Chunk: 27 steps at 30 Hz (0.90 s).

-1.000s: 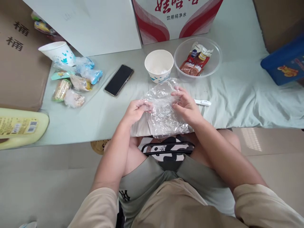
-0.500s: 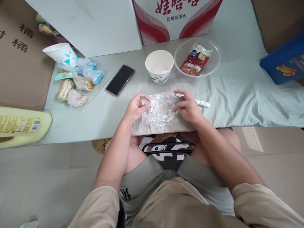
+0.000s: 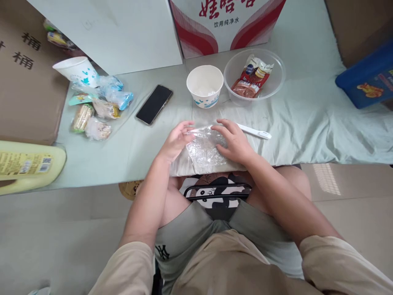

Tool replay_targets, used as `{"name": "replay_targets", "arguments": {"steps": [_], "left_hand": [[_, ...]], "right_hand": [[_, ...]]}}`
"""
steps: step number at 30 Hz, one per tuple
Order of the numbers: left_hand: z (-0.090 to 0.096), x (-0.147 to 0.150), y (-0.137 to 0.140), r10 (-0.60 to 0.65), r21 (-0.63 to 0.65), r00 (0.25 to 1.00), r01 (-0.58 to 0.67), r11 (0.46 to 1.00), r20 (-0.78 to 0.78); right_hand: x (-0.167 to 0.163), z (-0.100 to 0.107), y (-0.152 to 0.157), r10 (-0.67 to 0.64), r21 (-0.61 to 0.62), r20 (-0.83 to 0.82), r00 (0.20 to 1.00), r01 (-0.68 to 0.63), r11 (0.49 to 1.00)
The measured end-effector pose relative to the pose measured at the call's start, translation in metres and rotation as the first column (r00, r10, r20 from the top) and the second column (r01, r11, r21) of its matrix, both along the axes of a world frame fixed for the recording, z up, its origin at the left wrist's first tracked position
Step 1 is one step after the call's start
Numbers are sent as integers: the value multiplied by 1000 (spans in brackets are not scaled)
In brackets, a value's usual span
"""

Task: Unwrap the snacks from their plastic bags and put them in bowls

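A crinkled sheet of clear plastic film (image 3: 206, 152) lies at the near edge of the cloth-covered table, in front of me. My left hand (image 3: 177, 140) has its thumb and curled fingers around the film's upper left corner. Over the film's right side my right hand (image 3: 235, 142) rests with fingers spread, fingertips touching the top edge and the surface. A white-handled tool (image 3: 256, 131) lies just right of that hand, its other end hidden behind the fingers. Beyond the film stands a white paper bowl (image 3: 205, 84) with a blue print and something clear inside.
A clear plastic bowl (image 3: 279, 78) holds a red snack packet (image 3: 253, 76). A phone (image 3: 154, 104) lies left of centre, near several wrapped snacks (image 3: 104, 107) and a tipped paper cup (image 3: 76, 71). Boxes (image 3: 227, 35) line the back; a yellow jug (image 3: 33, 164) and blue container (image 3: 368, 78) flank the table.
My right hand has moved left and spread across the film, uncovering more of the white handle. My left hand's fingers have shifted at the film's corner. The film's top edge is pulled straighter.
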State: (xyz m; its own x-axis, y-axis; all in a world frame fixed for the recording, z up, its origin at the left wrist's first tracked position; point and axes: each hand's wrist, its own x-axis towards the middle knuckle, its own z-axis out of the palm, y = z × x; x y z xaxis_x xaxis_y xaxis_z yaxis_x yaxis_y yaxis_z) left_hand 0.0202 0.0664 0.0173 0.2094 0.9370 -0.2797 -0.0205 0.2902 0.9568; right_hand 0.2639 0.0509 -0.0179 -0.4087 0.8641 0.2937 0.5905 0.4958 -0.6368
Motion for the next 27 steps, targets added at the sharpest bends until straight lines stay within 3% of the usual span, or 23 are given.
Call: {"name": "replay_targets", "arguments": {"steps": [2, 5, 8, 13, 16, 18, 21, 24, 27], "left_hand": [[0, 1, 0, -11, -42, 998, 9, 999, -59], [-1, 2, -1, 19, 18, 988, -16, 1000, -151], [0, 1, -2, 38, 79, 994, -30, 996, -107], [4, -5, -7, -154, 58, 988, 155, 986, -25], [5, -5, -9, -221, 60, 975, 222, 973, -26], [4, -3, -9, -190, 56, 981, 189, 980, 23], [2, 2, -7, -89, -14, 994, 90, 996, 59], [-3, 5, -4, 0, -67, 999, -3, 998, -41], [-7, 6, -1, 42, -2, 992, -43, 999, -117]], "right_hand": [[0, -1, -1, 2, 16, 9, 1000, -2, 1000], [2, 1, -2, -2, -3, -24, 1000, 1, 1000], [6, 6, -2, 28, -45, -128, 991, -34, 998], [7, 18, -1, -31, -100, -339, 940, -3, 995], [3, 24, -2, -34, -229, -349, 937, -51, 972], [0, 27, -4, -58, -327, -327, 943, -56, 943], [-5, 31, -7, -202, -410, -379, 903, 32, 911], [-8, 33, -7, -348, -462, -474, 809, 108, 880], [-9, 31, -5, -430, -520, -524, 736, 124, 845]]}}
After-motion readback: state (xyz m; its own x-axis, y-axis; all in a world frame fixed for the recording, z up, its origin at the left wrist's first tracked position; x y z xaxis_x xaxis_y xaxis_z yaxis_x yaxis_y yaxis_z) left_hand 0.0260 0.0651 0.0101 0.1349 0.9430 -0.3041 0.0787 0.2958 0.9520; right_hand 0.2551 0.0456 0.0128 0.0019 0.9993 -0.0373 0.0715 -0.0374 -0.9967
